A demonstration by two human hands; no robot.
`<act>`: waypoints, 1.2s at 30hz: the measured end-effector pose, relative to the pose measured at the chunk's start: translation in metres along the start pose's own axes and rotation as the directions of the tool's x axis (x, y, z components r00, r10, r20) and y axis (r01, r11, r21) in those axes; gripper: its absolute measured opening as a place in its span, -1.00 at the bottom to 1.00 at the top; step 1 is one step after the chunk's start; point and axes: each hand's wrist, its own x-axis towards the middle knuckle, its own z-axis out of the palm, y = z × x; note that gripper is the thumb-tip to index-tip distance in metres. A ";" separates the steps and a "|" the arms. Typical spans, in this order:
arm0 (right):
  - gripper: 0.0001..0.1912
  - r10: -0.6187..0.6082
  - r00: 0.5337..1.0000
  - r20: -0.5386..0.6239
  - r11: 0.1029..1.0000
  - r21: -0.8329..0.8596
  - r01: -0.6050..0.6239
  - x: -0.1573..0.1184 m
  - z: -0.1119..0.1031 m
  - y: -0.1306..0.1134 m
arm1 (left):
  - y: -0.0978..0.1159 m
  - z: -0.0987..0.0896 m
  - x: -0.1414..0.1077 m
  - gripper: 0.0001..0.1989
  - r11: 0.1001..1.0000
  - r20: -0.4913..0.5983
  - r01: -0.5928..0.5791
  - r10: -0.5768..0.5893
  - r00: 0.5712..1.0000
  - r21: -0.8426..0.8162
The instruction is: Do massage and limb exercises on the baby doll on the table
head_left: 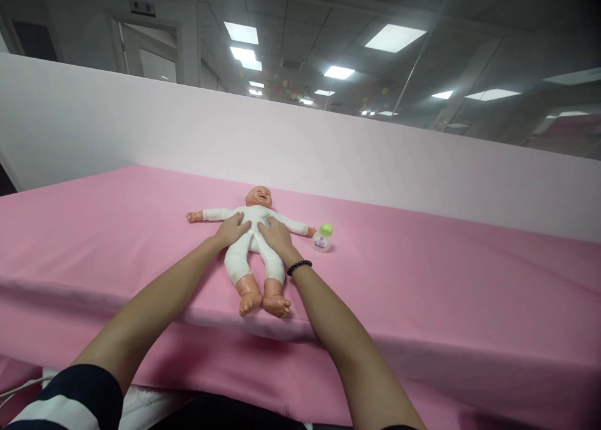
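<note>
A baby doll (255, 241) in a white cloth body lies on its back, its head away from me and its feet near the front edge of the pink surface. Both of its arms are spread out sideways. My left hand (231, 231) rests on the left side of its belly, thumb pointing inward. On the other side of the belly lies my right hand (276, 235), with a dark bead bracelet (299, 266) at the wrist. Both hands look laid on with fingers extended, though some fingertips are hard to make out. A small clear bottle (322, 240) with a green cap stands beside the doll's hand on the right.
A pink cover (422, 280) drapes the wide padded surface and hangs over its front edge. Behind it runs a low white wall (300, 148) with glass above. A door (153, 51) shows at the back left.
</note>
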 end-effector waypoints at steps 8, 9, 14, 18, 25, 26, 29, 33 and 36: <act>-0.68 -0.215 0.968 -0.129 0.972 0.072 0.225 -0.001 -0.001 -0.001 | 0.004 -0.002 -0.003 -0.65 0.944 -0.088 -0.304 0.294 0.952 -0.131; -0.65 -0.239 0.964 -0.113 0.962 0.108 0.251 0.000 0.001 0.001 | 0.002 0.000 -0.001 -0.62 0.928 -0.065 -0.333 0.327 0.943 -0.166; -0.44 -0.267 0.963 0.034 0.940 0.229 0.253 0.005 0.006 0.008 | -0.010 0.007 0.010 -0.40 0.917 0.090 -0.341 0.365 0.927 -0.209; -0.31 -0.137 0.975 0.174 0.979 0.175 0.107 0.009 0.005 0.007 | -0.015 0.011 0.012 -0.32 0.972 0.139 -0.200 0.217 0.966 -0.126; -0.33 0.004 1.000 0.023 1.000 0.014 -0.004 -0.002 -0.003 -0.003 | -0.002 0.000 0.002 -0.42 0.999 0.034 -0.010 0.011 0.999 -0.032; -0.41 0.009 1.000 -0.018 1.000 -0.025 -0.010 -0.004 -0.004 -0.004 | 0.000 -0.002 0.000 -0.50 1.000 0.007 -0.024 0.024 1.000 -0.015; -0.58 -0.035 0.995 -0.089 0.996 -0.091 0.027 -0.005 -0.005 -0.005 | 0.004 -0.005 -0.004 -0.63 0.992 -0.057 -0.121 0.119 0.991 -0.034; -0.64 -0.193 0.976 -0.099 0.981 0.004 0.195 -0.003 -0.002 -0.002 | 0.004 -0.002 -0.003 -0.64 0.945 -0.077 -0.288 0.279 0.957 -0.158; -0.56 -0.251 0.967 -0.045 0.963 0.091 0.254 0.000 0.001 0.002 | 0.001 0.000 -0.002 -0.57 0.928 -0.053 -0.307 0.302 0.952 -0.213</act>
